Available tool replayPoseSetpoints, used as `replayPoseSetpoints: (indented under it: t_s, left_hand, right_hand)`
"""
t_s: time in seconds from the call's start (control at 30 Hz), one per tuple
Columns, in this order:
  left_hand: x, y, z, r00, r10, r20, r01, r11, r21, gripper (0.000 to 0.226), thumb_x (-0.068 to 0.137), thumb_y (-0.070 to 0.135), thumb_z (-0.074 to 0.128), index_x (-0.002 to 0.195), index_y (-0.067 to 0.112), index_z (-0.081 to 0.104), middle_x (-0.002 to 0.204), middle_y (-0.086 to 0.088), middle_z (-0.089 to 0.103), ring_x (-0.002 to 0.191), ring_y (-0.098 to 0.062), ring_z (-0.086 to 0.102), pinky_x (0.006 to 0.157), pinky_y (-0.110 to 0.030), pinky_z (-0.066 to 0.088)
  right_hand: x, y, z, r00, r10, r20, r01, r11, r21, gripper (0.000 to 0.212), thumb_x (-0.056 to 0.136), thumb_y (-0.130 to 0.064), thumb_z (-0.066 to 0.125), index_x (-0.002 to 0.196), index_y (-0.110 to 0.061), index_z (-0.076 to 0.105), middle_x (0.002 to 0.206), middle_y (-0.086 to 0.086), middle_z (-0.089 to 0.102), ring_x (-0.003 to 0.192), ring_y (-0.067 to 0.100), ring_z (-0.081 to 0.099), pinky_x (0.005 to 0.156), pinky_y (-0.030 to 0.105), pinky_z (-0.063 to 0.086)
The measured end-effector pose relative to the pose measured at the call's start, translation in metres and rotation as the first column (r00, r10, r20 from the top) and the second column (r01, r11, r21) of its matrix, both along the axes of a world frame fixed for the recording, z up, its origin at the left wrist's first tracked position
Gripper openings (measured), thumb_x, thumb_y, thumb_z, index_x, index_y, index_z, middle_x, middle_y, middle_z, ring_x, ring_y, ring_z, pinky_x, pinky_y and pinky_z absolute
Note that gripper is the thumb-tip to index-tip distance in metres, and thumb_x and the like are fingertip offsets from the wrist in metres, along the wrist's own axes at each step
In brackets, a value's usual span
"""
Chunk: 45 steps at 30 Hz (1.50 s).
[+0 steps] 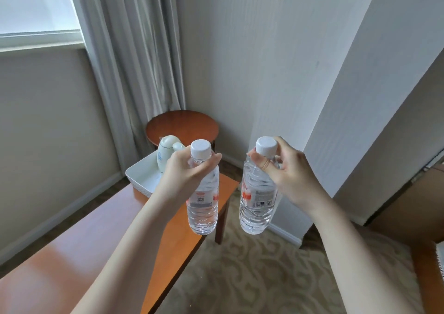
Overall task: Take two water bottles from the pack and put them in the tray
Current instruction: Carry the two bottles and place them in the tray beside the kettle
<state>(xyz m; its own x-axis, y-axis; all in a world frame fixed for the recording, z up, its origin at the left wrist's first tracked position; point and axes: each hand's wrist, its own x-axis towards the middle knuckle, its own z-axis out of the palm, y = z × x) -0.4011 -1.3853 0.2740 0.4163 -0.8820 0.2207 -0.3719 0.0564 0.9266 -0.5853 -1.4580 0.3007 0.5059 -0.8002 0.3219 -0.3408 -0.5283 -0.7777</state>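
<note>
Now we hold two water bottles in the air — our left hand (185, 172) wrapped around the neck of the left bottle (203, 203), our right hand (286, 172) pinching the right bottle (258, 201) under its cap. Behind them the white tray (144, 177) sits on the wooden table (96, 241), a kettle (168, 155) standing in it.

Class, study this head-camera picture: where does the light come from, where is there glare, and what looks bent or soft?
Head view: daylight enters from the window at upper left; a pale glare streak lies on the table; the wide lens bows the wall edges at right; both bottles look sharp, while the kettle behind is slightly soft.
</note>
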Motion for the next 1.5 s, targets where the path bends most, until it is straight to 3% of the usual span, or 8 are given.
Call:
replayPoseSetpoints:
  t_s: [0.23, 0.37, 0.63, 0.83, 0.97, 1.13, 1.27, 1.5]
  left_hand:
    - [0.057, -0.087, -0.048, 0.993, 0.111, -0.034, -0.109, 0.993, 0.041, 0.019, 0.085, 0.026, 0.067, 0.082, 0.007, 0.066, 0.073, -0.001, 0.065, 0.063, 0.001, 0.057, 0.06, -0.014, 0.048]
    - [0.086, -0.119, -0.077, 0.981, 0.184, -0.064, -0.178, 0.98, 0.088, 0.014, 0.082, 0.029, 0.07, 0.082, 0.015, 0.068, 0.081, -0.002, 0.071, 0.078, -0.013, 0.065, 0.072, -0.029, 0.051]
    - [0.122, -0.155, -0.136, 0.942, 0.321, -0.101, -0.298, 0.935, 0.19, 0.029, 0.067, 0.047, 0.072, 0.084, 0.024, 0.071, 0.093, 0.007, 0.07, 0.092, -0.009, 0.064, 0.081, -0.026, 0.049]
    - [0.125, -0.168, -0.186, 0.859, 0.495, -0.131, -0.439, 0.843, 0.31, 0.026, 0.066, 0.043, 0.077, 0.086, 0.027, 0.073, 0.096, 0.009, 0.07, 0.094, -0.003, 0.063, 0.083, -0.024, 0.049]
    - [0.12, -0.18, -0.21, 0.786, 0.611, -0.099, -0.535, 0.751, 0.387, 0.026, 0.064, 0.044, 0.077, 0.086, 0.031, 0.074, 0.101, 0.022, 0.065, 0.095, 0.0, 0.062, 0.08, -0.018, 0.046]
    - [0.112, -0.188, -0.231, 0.758, 0.651, -0.049, -0.546, 0.674, 0.498, 0.031, 0.06, 0.05, 0.079, 0.089, 0.043, 0.07, 0.102, 0.02, 0.066, 0.104, -0.003, 0.057, 0.092, -0.027, 0.046]
    - [0.103, -0.191, -0.24, 0.746, 0.665, -0.04, -0.54, 0.639, 0.548, 0.051, 0.051, 0.069, 0.071, 0.098, 0.05, 0.063, 0.116, 0.025, 0.05, 0.114, 0.005, 0.043, 0.09, -0.01, 0.034]
    - [0.094, -0.195, -0.256, 0.722, 0.692, 0.007, -0.568, 0.586, 0.578, 0.053, 0.065, 0.038, 0.083, 0.115, 0.033, 0.067, 0.11, 0.015, 0.051, 0.107, 0.005, 0.046, 0.084, -0.002, 0.034]
  right_hand:
    - [0.073, -0.11, -0.041, 0.981, 0.186, -0.064, -0.183, 0.982, 0.043, 0.046, 0.077, -0.052, 0.053, 0.098, -0.011, 0.058, 0.095, 0.008, 0.069, 0.09, 0.023, 0.062, 0.078, 0.032, 0.047]
    - [0.111, -0.158, -0.067, 0.959, 0.26, -0.11, -0.25, 0.964, 0.094, 0.04, 0.08, -0.051, 0.055, 0.1, -0.017, 0.057, 0.096, 0.001, 0.068, 0.092, 0.016, 0.063, 0.08, 0.039, 0.053]
    - [0.178, -0.225, -0.133, 0.872, 0.438, -0.219, -0.404, 0.896, 0.183, 0.028, 0.082, -0.043, 0.063, 0.101, -0.023, 0.056, 0.099, -0.005, 0.067, 0.095, 0.007, 0.06, 0.081, 0.03, 0.054]
    - [0.206, -0.262, -0.191, 0.767, 0.591, -0.25, -0.528, 0.803, 0.277, 0.035, 0.077, -0.05, 0.063, 0.103, -0.027, 0.058, 0.1, -0.009, 0.067, 0.096, 0.006, 0.06, 0.083, 0.028, 0.053]
    - [0.22, -0.287, -0.222, 0.664, 0.695, -0.274, -0.623, 0.718, 0.31, 0.031, 0.077, -0.037, 0.072, 0.103, -0.026, 0.059, 0.102, -0.008, 0.067, 0.096, 0.006, 0.06, 0.084, 0.025, 0.051]
    - [0.23, -0.307, -0.251, 0.518, 0.789, -0.331, -0.725, 0.61, 0.319, 0.034, 0.076, -0.025, 0.075, 0.106, -0.019, 0.059, 0.104, -0.012, 0.063, 0.099, 0.006, 0.057, 0.084, 0.002, 0.036]
    - [0.232, -0.314, -0.267, 0.442, 0.825, -0.352, -0.757, 0.554, 0.346, 0.035, 0.075, -0.019, 0.075, 0.106, -0.017, 0.06, 0.105, -0.016, 0.058, 0.102, 0.01, 0.059, 0.083, -0.004, 0.031]
    - [0.233, -0.313, -0.285, 0.387, 0.856, -0.342, -0.788, 0.5, 0.359, 0.039, 0.074, -0.018, 0.076, 0.11, -0.015, 0.06, 0.112, -0.01, 0.063, 0.104, 0.005, 0.057, 0.087, -0.006, 0.028]
